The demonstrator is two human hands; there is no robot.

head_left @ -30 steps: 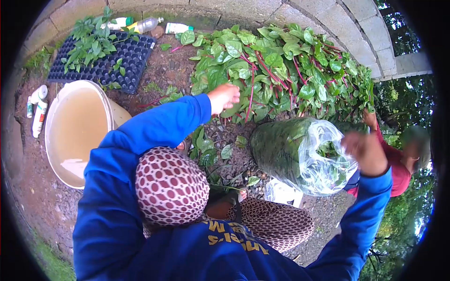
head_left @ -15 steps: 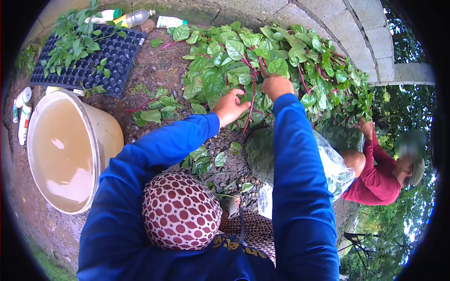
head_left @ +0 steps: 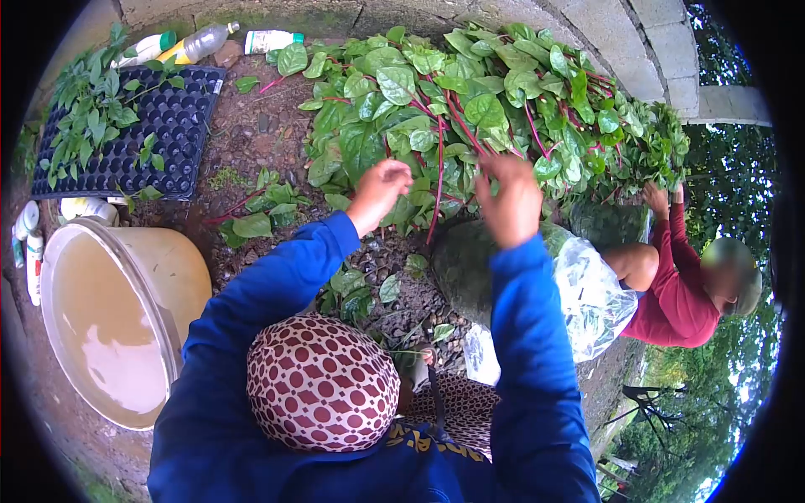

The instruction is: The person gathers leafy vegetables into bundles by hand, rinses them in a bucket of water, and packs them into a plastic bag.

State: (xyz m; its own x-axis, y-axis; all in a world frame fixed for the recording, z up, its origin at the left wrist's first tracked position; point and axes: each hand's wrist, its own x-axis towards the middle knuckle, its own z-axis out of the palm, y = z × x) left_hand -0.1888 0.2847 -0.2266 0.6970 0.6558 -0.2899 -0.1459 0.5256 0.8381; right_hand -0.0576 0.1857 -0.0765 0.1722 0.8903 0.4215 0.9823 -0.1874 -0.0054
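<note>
- Nearest me is my knee, under maroon-and-cream patterned cloth (head_left: 323, 381).
- My left hand (head_left: 379, 197) is half curled beside a long magenta stem; I cannot tell whether its fingers pinch anything.
- My right hand (head_left: 511, 201) is loosely parted, thumb away from the fingers, over the near edge of the leaves (it looks slightly blurred), gripping nothing I can see.
- The broad heap of glossy green leaves on magenta stems (head_left: 485, 111) lies on the ground just ahead of both hands.
- Right of my right forearm sits a crinkled, clear plastic bag (head_left: 587, 302).
- Left stands a round cream plastic bucket of murky brown water (head_left: 172, 272).
- Beyond it lies a black, many-celled plastic seedling tray (head_left: 172, 109).
- At the heap's right end, a person in a maroon long-sleeved top (head_left: 679, 302) has hands by the leaves.
- Behind the heap curves a grey block wall (head_left: 620, 42).
</note>
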